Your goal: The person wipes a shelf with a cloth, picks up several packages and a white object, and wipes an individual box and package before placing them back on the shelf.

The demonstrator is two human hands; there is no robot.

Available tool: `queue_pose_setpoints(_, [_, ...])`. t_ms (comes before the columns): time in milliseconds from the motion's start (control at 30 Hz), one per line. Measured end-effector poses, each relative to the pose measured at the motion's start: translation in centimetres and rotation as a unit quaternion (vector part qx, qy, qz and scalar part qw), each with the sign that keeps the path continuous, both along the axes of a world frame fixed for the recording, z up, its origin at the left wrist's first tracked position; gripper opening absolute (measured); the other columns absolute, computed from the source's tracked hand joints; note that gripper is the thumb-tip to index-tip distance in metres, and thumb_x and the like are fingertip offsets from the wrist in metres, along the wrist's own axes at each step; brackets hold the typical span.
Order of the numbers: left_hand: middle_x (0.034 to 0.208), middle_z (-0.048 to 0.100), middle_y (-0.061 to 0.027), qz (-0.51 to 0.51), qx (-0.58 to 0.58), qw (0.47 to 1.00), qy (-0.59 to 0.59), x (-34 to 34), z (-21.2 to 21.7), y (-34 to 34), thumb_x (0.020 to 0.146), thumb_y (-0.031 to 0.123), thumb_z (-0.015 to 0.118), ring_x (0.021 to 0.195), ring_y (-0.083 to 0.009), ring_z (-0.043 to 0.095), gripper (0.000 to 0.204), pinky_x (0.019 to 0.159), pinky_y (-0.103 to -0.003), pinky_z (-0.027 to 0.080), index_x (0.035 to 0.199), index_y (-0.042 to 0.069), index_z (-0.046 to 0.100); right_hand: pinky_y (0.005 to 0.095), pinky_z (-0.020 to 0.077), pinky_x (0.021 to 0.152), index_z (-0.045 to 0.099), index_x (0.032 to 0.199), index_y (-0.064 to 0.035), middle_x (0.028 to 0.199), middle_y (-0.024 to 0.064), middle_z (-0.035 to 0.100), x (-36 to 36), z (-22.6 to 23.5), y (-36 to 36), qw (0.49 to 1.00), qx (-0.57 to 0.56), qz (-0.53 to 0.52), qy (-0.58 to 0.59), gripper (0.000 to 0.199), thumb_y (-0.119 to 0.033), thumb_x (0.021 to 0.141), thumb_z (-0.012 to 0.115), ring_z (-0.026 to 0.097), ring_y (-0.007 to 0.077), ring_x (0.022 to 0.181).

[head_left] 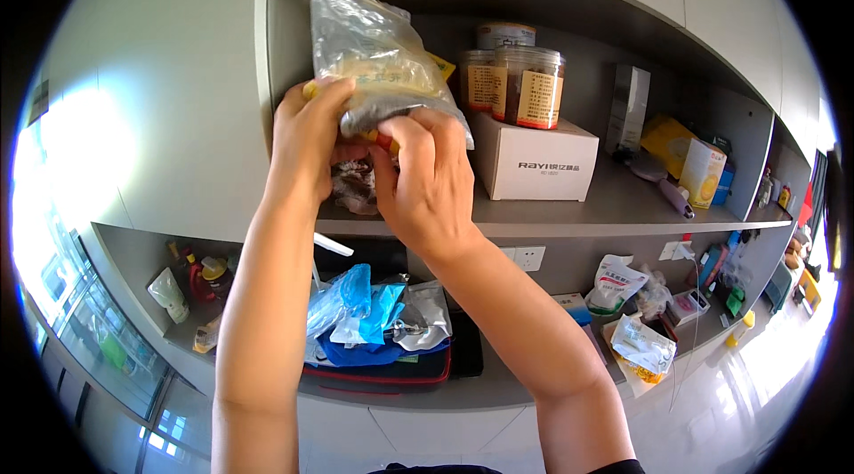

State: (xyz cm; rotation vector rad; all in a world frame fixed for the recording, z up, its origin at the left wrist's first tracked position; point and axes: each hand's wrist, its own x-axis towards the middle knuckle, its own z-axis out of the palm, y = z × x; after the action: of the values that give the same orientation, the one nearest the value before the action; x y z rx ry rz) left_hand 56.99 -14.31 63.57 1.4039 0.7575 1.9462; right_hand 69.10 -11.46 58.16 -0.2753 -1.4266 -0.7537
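Observation:
Both my arms reach up to the upper cabinet shelf. A clear plastic bag [369, 38] stands up between my hands, with a yellowish layer and something dark inside it. My left hand [302, 132] grips its left edge, the thumb lying across the plastic. My right hand [431, 176] is closed at the lower front of the bag, its fingers pinching the plastic near a small red and yellow spot. Below the bag, partly behind my hands, sits a crumpled package with dark contents [354, 185]. The back of the bag is hidden.
Right of the bag, a white box [538, 161] carries lidded jars [529, 87]. Farther right are a hairbrush [654, 173] and a small yellow-white carton [703, 172]. The lower counter holds blue plastic packaging [360, 305], a white pouch [616, 283] and a wall socket [530, 258] behind.

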Motion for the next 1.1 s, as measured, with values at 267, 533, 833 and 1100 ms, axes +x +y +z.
queue_pose_setpoints(267, [0.104, 0.06, -0.0108, 0.006, 0.102, 0.994, -0.04, 0.4, -8.5, -8.6, 0.086, 0.012, 0.062, 0.093, -0.0126, 0.057, 0.036, 0.083, -0.027, 0.045, 0.116, -0.005, 0.05, 0.0245, 0.0408, 0.058, 0.061, 0.121, -0.0089, 0.086, 0.0033, 0.046, 2.4, -7.6, -7.5, 0.994, 0.083, 0.004, -0.077, 0.052, -0.005, 0.07, 0.068, 0.046, 0.016, 0.068])
queue_pose_setpoints(533, [0.117, 0.05, -0.0088, -0.035, 0.072, 0.994, 0.072, 2.7, -25.6, -10.1, 0.089, 0.007, 0.059, 0.1, -0.0122, 0.05, 0.045, 0.087, -0.029, 0.042, 0.127, -0.003, 0.035, 0.0257, 0.0483, 0.061, 0.066, 0.109, -0.0161, 0.092, 0.0031, 0.045, 7.6, -23.6, -12.6, 0.986, -0.063, -0.089, -0.13, 0.04, -0.01, 0.069, 0.069, 0.05, 0.0135, 0.07])
queue_pose_setpoints(833, [0.1, 0.059, -0.0122, -0.125, -0.217, 0.966, 0.057, 13.5, -46.6, -6.0, 0.091, 0.02, 0.062, 0.072, -0.0116, 0.059, 0.049, 0.056, -0.023, 0.049, 0.125, 0.003, 0.032, 0.041, 0.0494, 0.073, 0.056, 0.106, -0.0049, 0.099, 0.0171, 0.052, 14.7, -42.6, -13.5, 0.875, -0.463, -0.141, 0.008, 0.044, 0.011, 0.066, 0.061, 0.055, 0.0354, 0.088])
queue_pose_setpoints(1100, [0.104, 0.058, -0.0087, -0.214, -0.391, 0.895, 0.006, 19.0, -54.7, -2.2, 0.09, 0.014, 0.062, 0.079, -0.0146, 0.062, 0.052, 0.062, -0.028, 0.054, 0.13, 0.008, 0.029, 0.0454, 0.0373, 0.097, 0.048, 0.12, -0.0025, 0.121, 0.019, 0.05, 17.4, -46.4, -10.8, 0.765, -0.609, -0.206, 0.035, 0.051, 0.009, 0.07, 0.052, 0.046, 0.0394, 0.111])
